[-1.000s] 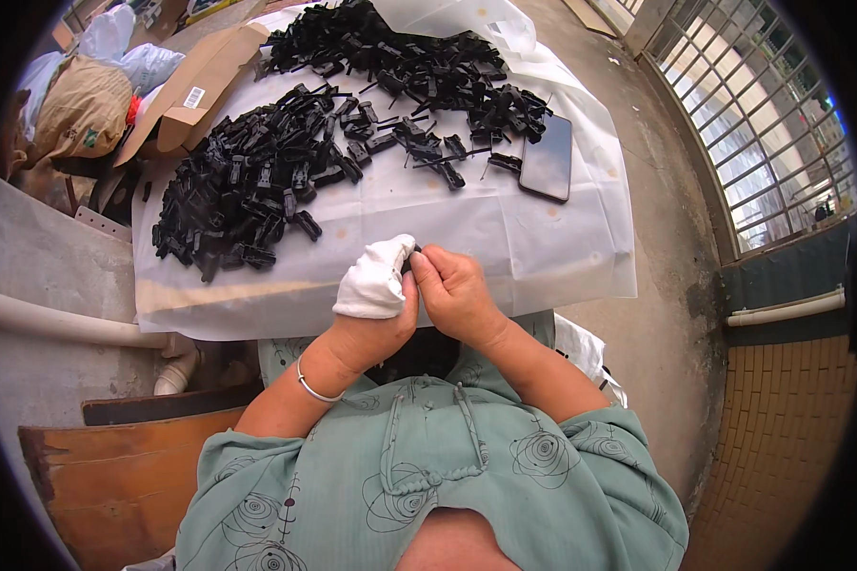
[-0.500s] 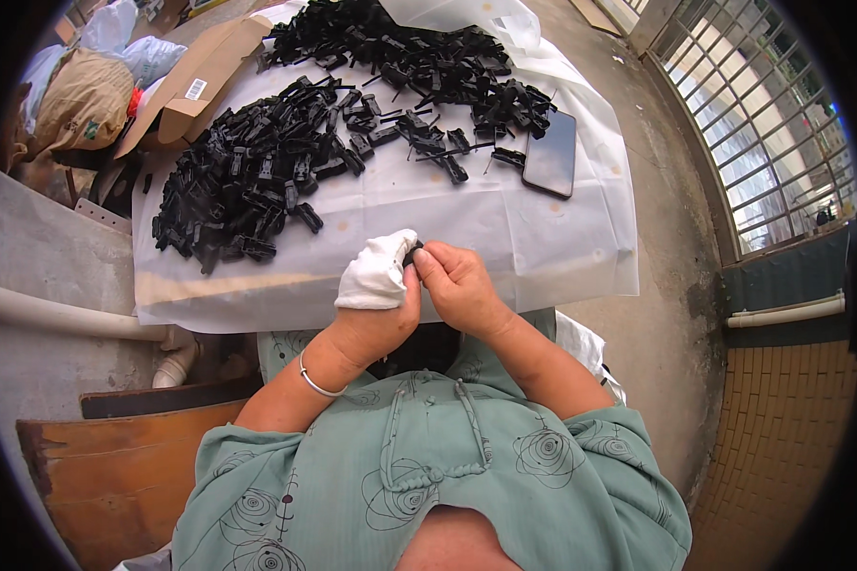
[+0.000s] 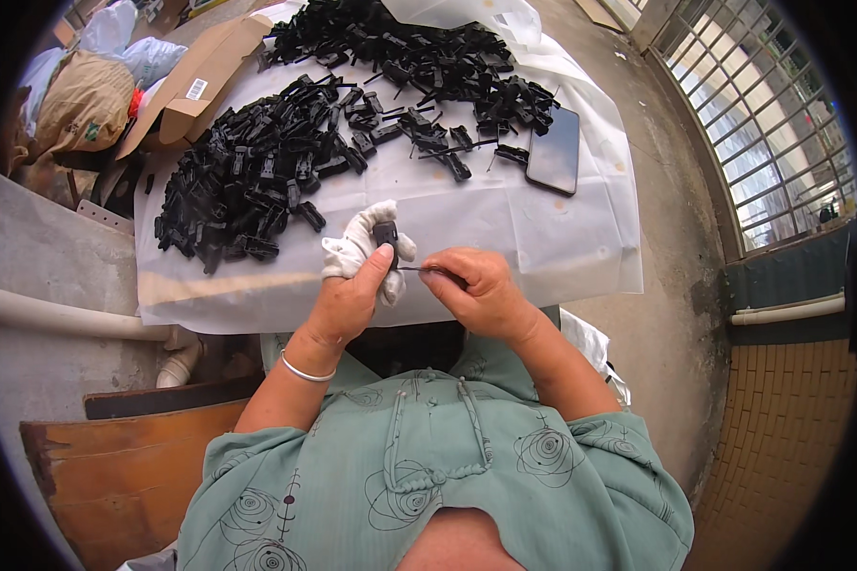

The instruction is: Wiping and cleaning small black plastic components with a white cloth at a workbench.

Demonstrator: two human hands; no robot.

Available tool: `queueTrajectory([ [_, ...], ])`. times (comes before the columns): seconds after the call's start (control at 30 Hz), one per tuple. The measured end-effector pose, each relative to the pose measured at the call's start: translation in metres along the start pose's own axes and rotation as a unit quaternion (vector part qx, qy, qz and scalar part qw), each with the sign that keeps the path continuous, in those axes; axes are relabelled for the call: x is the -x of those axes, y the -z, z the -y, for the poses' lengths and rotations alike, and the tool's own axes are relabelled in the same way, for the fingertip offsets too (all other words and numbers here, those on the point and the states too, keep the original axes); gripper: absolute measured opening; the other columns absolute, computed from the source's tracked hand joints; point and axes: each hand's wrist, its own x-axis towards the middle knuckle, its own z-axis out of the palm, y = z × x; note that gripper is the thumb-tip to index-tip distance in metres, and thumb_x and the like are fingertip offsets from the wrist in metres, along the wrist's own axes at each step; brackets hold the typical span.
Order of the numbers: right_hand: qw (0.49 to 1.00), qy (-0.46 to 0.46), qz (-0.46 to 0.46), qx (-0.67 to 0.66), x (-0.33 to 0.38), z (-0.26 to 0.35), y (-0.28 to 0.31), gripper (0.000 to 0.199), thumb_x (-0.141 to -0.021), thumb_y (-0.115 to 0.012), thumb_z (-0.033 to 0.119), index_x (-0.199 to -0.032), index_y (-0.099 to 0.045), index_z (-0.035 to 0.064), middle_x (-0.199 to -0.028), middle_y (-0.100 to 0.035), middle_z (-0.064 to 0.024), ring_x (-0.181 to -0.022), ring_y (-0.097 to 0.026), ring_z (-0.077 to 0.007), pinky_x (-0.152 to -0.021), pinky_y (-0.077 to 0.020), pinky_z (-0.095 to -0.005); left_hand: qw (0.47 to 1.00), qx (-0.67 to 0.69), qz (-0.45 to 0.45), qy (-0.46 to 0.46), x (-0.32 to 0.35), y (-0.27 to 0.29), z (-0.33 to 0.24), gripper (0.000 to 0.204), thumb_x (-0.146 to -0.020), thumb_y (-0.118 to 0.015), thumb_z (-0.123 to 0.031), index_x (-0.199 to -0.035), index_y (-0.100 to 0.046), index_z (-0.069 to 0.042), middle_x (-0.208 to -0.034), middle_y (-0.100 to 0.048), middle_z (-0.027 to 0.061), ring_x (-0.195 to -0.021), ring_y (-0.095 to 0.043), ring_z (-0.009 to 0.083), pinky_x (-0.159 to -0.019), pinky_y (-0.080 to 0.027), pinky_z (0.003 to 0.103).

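My left hand [image 3: 357, 276], in a white fabric glove that leaves the thumb bare, grips a small black plastic part [image 3: 386, 234] between thumb and gloved fingers. My right hand [image 3: 481, 290] is closed around a thin dark rod-like piece [image 3: 411, 268]; its narrow end reaches to the lower side of the black part. Whether that piece is a tool or a strip of the part is hard to tell. Beyond my hands a heap of similar black plastic parts [image 3: 248, 176] covers the left of the table, and a second heap [image 3: 390, 48] lies at the back.
White plastic sheeting [image 3: 581, 247] covers the table. A phone [image 3: 553, 152] lies on its right side, next to a few loose parts. An open cardboard box [image 3: 186, 90] and stuffed bags [image 3: 86, 100] stand at the far left. A barred window [image 3: 762, 124] is on the right.
My hands have moved apart from a close pinch. The left has turned and spread, showing the black part; the right has shifted right and down with the thin piece in view.
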Motion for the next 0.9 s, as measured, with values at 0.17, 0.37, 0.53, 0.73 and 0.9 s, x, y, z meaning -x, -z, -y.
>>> queueTrajectory([
  [0.17, 0.993, 0.097, -0.02, 0.067, -0.007, 0.01, 0.004, 0.007, -0.08, -0.063, 0.006, -0.084, -0.062, 0.0006, -0.062, -0.053, -0.0024, -0.055, -0.046, -0.0089, -0.05, -0.0374, -0.0243, 0.99, -0.139, 0.022, -0.025, 0.006, -0.005, -0.005, 0.039, -0.09, -0.039, -0.007, -0.128, -0.034, -0.003, -0.092, -0.052, 0.0042, -0.06, -0.041, 0.0044, -0.051, -0.037, 0.017],
  [0.37, 0.983, -0.163, -0.004, -0.087, -0.01, 0.023, 0.002, 0.016, -0.082, -0.065, 0.012, -0.076, -0.056, 0.0004, -0.062, -0.048, 0.004, -0.058, -0.04, -0.003, -0.05, -0.0335, -0.0208, 0.965, -0.223, 0.098, -0.096, 0.01, -0.012, -0.008, 0.035, -0.086, -0.04, -0.007, -0.12, -0.04, 0.0, -0.095, -0.048, 0.0026, -0.076, -0.041, 0.0048, -0.067, -0.04, 0.019],
  [0.53, 0.994, -0.08, -0.006, -0.07, -0.009, 0.016, 0.001, 0.02, -0.088, -0.056, 0.015, -0.076, -0.053, 0.0003, -0.06, -0.048, -0.0012, -0.054, -0.04, -0.0105, -0.051, -0.0362, -0.0259, 0.989, -0.135, 0.059, -0.004, 0.01, -0.007, -0.005, 0.029, -0.084, -0.04, -0.003, -0.112, -0.043, 0.0, -0.097, -0.049, 0.0046, -0.084, -0.045, 0.009, -0.076, -0.041, 0.023],
  [0.73, 0.999, -0.019, 0.025, 0.014, -0.012, 0.018, 0.0, 0.021, -0.089, -0.05, 0.015, -0.076, -0.052, -0.0006, -0.063, -0.052, -0.0152, -0.055, -0.047, -0.0291, -0.053, -0.0403, -0.0355, 0.941, -0.311, 0.007, -0.134, 0.004, -0.011, 0.004, 0.024, -0.081, -0.043, -0.004, -0.104, -0.047, 0.002, -0.091, -0.053, 0.009, -0.079, -0.049, 0.0136, -0.072, -0.044, 0.027],
  [0.9, 0.997, -0.049, 0.041, 0.048, -0.013, 0.017, -0.005, 0.02, -0.088, -0.05, 0.014, -0.074, -0.052, -0.0007, -0.065, -0.053, -0.0194, -0.057, -0.051, -0.0355, -0.054, -0.0413, -0.0386, 0.893, -0.405, -0.006, -0.196, 0.003, -0.012, 0.005, 0.023, -0.08, -0.045, -0.006, -0.1, -0.048, 0.004, -0.081, -0.055, 0.0136, -0.072, -0.052, 0.0193, -0.069, -0.045, 0.03],
])
